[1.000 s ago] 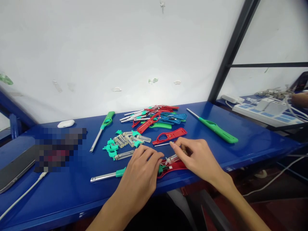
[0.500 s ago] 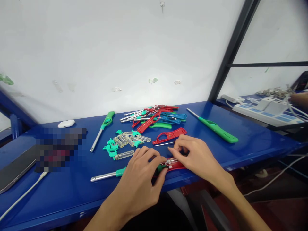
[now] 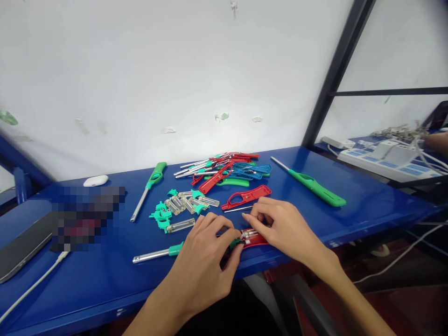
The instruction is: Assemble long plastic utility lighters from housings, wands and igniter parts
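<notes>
An opened gas lighter lies along the front edge of the blue table, its metal tube (image 3: 154, 255) pointing left. Its red half-shell (image 3: 258, 239) faces up, with a clear fuel tank (image 3: 249, 234) sitting in it. My left hand (image 3: 205, 254) is closed around the trigger part, thumb and index finger pinching by the tank's left end, over dark and green pieces. Fingers curled, my right hand (image 3: 282, 223) grips the handle end over the tank; its fingertips are partly hidden. Just beyond it lie another red half-shell (image 3: 247, 197) and a thin metal rod (image 3: 238, 209).
Clear tanks with teal parts (image 3: 182, 203) lie left of centre. Behind is a pile of lighter pieces (image 3: 224, 170). Green lighters lie at left (image 3: 154, 179) and right (image 3: 311, 186). A white case (image 3: 95, 180), a dark phone (image 3: 24, 238) and a cable (image 3: 38, 280) are at left.
Both hands stay almost in place on the lighter. My right hand has shifted very slightly, and a little more of the tank shows.
</notes>
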`<state>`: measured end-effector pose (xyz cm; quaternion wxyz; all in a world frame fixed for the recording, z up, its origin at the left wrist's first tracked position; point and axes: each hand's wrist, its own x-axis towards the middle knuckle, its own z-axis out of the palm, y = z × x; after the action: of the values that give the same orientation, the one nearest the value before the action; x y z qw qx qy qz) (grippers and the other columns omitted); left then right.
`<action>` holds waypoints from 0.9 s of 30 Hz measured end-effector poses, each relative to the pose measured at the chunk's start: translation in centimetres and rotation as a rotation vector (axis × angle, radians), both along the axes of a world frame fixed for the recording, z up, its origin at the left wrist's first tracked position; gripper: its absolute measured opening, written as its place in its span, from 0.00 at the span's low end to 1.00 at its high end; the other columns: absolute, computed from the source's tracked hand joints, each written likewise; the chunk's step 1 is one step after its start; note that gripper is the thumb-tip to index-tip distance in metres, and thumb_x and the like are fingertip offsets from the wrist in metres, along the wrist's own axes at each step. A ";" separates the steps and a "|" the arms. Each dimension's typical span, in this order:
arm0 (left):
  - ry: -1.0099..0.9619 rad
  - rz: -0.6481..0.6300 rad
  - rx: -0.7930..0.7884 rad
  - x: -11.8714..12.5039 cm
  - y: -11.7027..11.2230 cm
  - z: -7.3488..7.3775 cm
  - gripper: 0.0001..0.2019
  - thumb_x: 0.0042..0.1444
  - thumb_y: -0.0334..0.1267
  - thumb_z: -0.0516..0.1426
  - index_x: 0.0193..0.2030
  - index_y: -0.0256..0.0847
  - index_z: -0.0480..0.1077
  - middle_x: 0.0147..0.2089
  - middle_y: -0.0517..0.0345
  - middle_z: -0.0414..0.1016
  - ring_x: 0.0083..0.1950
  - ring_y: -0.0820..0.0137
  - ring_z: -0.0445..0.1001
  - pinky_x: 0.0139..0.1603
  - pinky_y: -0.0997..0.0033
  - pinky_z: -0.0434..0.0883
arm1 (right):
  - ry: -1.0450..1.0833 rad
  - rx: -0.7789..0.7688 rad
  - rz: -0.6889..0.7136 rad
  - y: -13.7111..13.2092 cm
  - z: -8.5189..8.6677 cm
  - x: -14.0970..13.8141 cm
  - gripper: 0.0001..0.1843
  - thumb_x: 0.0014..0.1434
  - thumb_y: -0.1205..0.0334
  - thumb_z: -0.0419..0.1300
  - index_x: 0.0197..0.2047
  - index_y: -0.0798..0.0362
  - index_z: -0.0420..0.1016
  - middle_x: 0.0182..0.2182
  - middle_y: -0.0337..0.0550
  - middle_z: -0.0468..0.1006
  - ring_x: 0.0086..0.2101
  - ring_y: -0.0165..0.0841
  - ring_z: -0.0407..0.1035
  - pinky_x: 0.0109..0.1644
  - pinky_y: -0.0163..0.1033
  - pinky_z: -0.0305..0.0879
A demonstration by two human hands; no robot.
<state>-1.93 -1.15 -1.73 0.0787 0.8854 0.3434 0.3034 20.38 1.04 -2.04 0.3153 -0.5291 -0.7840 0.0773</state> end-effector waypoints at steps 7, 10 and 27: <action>-0.004 -0.048 0.031 0.0 0.1 0.0 0.07 0.71 0.30 0.55 0.45 0.41 0.74 0.48 0.54 0.75 0.49 0.62 0.69 0.58 0.54 0.69 | 0.009 -0.029 0.004 0.0 0.1 0.0 0.21 0.71 0.55 0.61 0.26 0.50 0.69 0.26 0.35 0.72 0.26 0.30 0.63 0.33 0.39 0.53; 0.005 -0.064 0.025 0.1 0.1 0.0 0.08 0.71 0.30 0.54 0.45 0.41 0.74 0.48 0.53 0.75 0.50 0.62 0.69 0.58 0.55 0.70 | 0.011 -0.033 0.008 0.1 0.1 0.0 0.21 0.71 0.55 0.62 0.26 0.50 0.70 0.26 0.35 0.72 0.26 0.30 0.63 0.33 0.38 0.53; 0.117 -0.077 0.071 0.0 -0.1 0.2 0.10 0.72 0.28 0.51 0.44 0.40 0.72 0.49 0.50 0.72 0.49 0.60 0.68 0.52 0.52 0.73 | 0.002 0.010 0.028 0.3 -0.1 0.0 0.21 0.71 0.57 0.62 0.25 0.51 0.68 0.25 0.34 0.70 0.25 0.29 0.62 0.32 0.38 0.52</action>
<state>-1.91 -1.21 -1.53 0.0384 0.9163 0.3022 0.2598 20.40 1.34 -2.11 0.3178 -0.5163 -0.7914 0.0783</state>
